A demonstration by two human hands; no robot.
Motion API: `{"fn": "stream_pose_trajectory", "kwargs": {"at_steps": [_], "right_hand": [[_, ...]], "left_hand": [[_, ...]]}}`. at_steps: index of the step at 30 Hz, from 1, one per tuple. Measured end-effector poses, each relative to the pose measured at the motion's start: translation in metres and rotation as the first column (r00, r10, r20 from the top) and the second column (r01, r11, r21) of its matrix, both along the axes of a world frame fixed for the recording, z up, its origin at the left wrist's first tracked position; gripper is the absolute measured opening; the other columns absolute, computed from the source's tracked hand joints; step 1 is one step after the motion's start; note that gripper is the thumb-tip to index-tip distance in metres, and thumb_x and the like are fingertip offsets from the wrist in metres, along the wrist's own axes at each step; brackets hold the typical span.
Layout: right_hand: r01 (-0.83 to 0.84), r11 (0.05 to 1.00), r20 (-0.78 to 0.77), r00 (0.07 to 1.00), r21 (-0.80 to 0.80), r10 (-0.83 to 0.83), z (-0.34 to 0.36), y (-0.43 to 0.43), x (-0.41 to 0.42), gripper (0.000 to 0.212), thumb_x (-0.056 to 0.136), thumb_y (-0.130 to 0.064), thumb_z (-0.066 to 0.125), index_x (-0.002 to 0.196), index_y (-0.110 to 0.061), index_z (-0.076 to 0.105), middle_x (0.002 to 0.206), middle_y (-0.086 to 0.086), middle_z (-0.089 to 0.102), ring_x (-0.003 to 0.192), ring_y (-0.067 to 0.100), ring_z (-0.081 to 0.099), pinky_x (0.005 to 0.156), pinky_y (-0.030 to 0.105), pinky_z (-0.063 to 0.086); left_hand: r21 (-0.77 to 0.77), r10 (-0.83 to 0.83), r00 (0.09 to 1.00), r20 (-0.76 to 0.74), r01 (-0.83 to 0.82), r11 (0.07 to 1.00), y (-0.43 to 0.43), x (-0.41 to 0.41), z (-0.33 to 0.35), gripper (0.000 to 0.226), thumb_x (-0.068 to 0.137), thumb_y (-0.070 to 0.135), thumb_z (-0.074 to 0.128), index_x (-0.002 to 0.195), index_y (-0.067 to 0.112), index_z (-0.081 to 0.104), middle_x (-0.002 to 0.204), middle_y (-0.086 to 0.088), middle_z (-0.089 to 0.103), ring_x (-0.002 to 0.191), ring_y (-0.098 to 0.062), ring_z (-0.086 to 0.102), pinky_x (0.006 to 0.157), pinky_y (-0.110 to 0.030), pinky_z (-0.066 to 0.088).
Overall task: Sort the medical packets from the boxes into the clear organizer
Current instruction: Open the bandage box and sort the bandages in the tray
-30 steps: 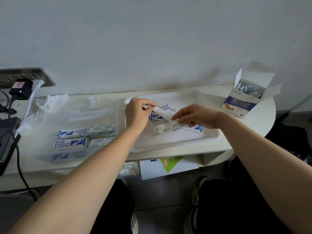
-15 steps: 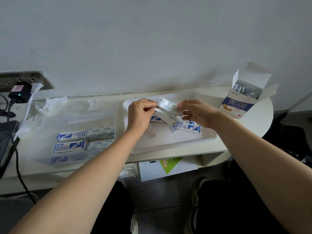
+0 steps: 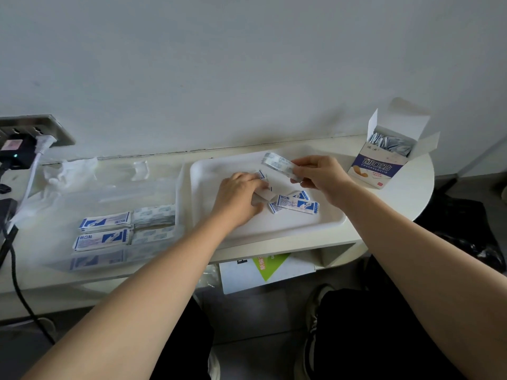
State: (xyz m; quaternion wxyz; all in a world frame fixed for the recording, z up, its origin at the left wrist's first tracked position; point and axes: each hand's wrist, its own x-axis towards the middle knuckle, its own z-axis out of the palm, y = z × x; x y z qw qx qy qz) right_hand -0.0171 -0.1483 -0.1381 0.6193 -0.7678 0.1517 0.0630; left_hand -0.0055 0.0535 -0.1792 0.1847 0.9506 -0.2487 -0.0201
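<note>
A white tray (image 3: 274,229) in the middle of the table holds loose blue-and-white bandage packets (image 3: 297,204). My right hand (image 3: 322,176) holds a small stack of packets (image 3: 277,161) lifted above the tray's back part. My left hand (image 3: 241,197) is down on the tray, fingers curled on packets (image 3: 262,176) that it mostly hides. The clear organizer (image 3: 96,187) lies at the left with sorted packet stacks (image 3: 105,230) in its front compartments. An open bandage box (image 3: 380,163) full of silvery packets stands at the right.
A wall socket with a black adapter (image 3: 13,150) and white plug sits at the far left, cables hanging over the table edge. Crumpled clear plastic (image 3: 68,171) lies behind the organizer. A white carton with a green mark (image 3: 267,271) rests on the shelf below.
The two hands, together on one stack before, have parted. My right hand kept the stack and lifted it right. My left hand dropped onto the packets in the tray.
</note>
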Motion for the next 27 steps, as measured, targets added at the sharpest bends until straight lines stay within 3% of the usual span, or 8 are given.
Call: {"fn": "stream_pose_trajectory", "kwargs": {"at_steps": [2, 5, 9, 12, 18, 22, 25, 27], "right_hand": [[0.013, 1.000, -0.010, 1.000, 0.014, -0.013, 0.001, -0.001, 0.000, 0.015, 0.088, -0.004, 0.063, 0.102, -0.007, 0.064, 0.082, 0.007, 0.067, 0.062, 0.008, 0.065, 0.061, 0.019, 0.049], [0.013, 0.999, 0.006, 1.000, 0.040, -0.013, 0.003, -0.003, 0.000, 0.010, 0.090, -0.004, 0.058, 0.087, -0.014, 0.061, 0.079, 0.005, 0.065, 0.067, 0.013, 0.062, 0.063, 0.020, 0.046], [-0.056, 0.998, 0.051, 0.997, 0.010, 0.056, 0.005, -0.001, -0.002, 0.017, 0.089, -0.003, 0.052, 0.079, -0.015, 0.060, 0.075, 0.005, 0.061, 0.067, 0.015, 0.057, 0.061, 0.021, 0.043], [-0.107, 0.994, 0.054, 0.993, -0.037, 0.109, 0.004, 0.001, -0.003, 0.017, 0.087, -0.001, 0.051, 0.080, -0.013, 0.060, 0.070, 0.004, 0.059, 0.063, 0.014, 0.054, 0.058, 0.021, 0.041], [-0.138, 0.980, 0.091, 0.984, -0.146, 0.152, 0.004, 0.001, -0.005, 0.017, 0.087, 0.000, 0.053, 0.080, -0.013, 0.062, 0.068, 0.003, 0.060, 0.056, 0.006, 0.053, 0.055, 0.019, 0.040], [-0.283, 0.901, 0.105, 0.937, -0.330, 0.333, 0.003, 0.004, -0.007, 0.013, 0.084, -0.006, 0.062, 0.085, -0.018, 0.068, 0.091, 0.004, 0.070, 0.064, 0.006, 0.054, 0.060, 0.025, 0.044], [-0.314, 0.828, 0.161, 0.890, -0.464, 0.427, 0.002, 0.010, -0.008, 0.014, 0.083, -0.007, 0.064, 0.086, -0.018, 0.072, 0.070, -0.012, 0.063, 0.055, -0.002, 0.051, 0.053, 0.013, 0.038], [-0.273, 0.828, 0.199, 0.890, -0.489, 0.410, 0.001, 0.011, -0.007, 0.014, 0.081, -0.012, 0.066, 0.085, -0.025, 0.071, 0.065, -0.012, 0.062, 0.057, 0.002, 0.056, 0.054, 0.020, 0.045]], "left_hand": [[-0.076, 0.038, 0.996, 0.076, -0.032, 0.997, -0.002, 0.003, 0.000, 0.028, 0.079, 0.021, 0.066, 0.105, 0.027, 0.072, 0.107, 0.003, 0.069, 0.106, -0.026, 0.058, 0.086, -0.034, 0.044], [-0.247, 0.134, 0.986, 0.095, -0.107, 0.963, -0.002, 0.006, 0.005, 0.016, 0.084, 0.021, 0.066, 0.096, 0.022, 0.076, 0.094, -0.002, 0.074, 0.093, -0.028, 0.063, 0.080, -0.033, 0.047], [-0.520, 0.335, 0.937, -0.099, -0.336, 0.785, -0.001, 0.009, 0.023, 0.017, 0.089, 0.031, 0.064, 0.091, 0.019, 0.076, 0.087, 0.000, 0.074, 0.084, -0.018, 0.066, 0.074, -0.029, 0.048], [-0.606, 0.317, 0.913, -0.256, -0.407, 0.683, 0.000, 0.013, 0.025, 0.012, 0.088, 0.022, 0.065, 0.090, 0.018, 0.075, 0.083, 0.003, 0.073, 0.079, -0.013, 0.067, 0.080, -0.033, 0.053], [-0.595, 0.248, 0.901, -0.355, -0.423, 0.684, 0.003, 0.015, 0.016, 0.006, 0.084, 0.017, 0.070, 0.088, 0.019, 0.074, 0.087, -0.002, 0.075, 0.074, -0.007, 0.066, 0.083, -0.030, 0.054], [-0.578, 0.120, 0.914, -0.388, -0.343, 0.741, -0.002, 0.010, 0.023, 0.009, 0.083, 0.016, 0.073, 0.092, 0.016, 0.076, 0.087, 0.000, 0.074, 0.071, 0.000, 0.065, 0.072, -0.016, 0.049], [-0.565, 0.007, 0.906, -0.423, -0.270, 0.780, -0.004, 0.006, 0.026, 0.006, 0.086, 0.023, 0.070, 0.087, 0.022, 0.076, 0.080, 0.004, 0.074, 0.071, -0.003, 0.065, 0.069, -0.019, 0.048], [-0.540, 0.012, 0.898, -0.440, -0.275, 0.796, -0.003, 0.006, 0.025, 0.028, 0.089, 0.038, 0.063, 0.081, 0.014, 0.075, 0.066, -0.003, 0.067, 0.062, -0.010, 0.057, 0.066, -0.028, 0.044]]}}
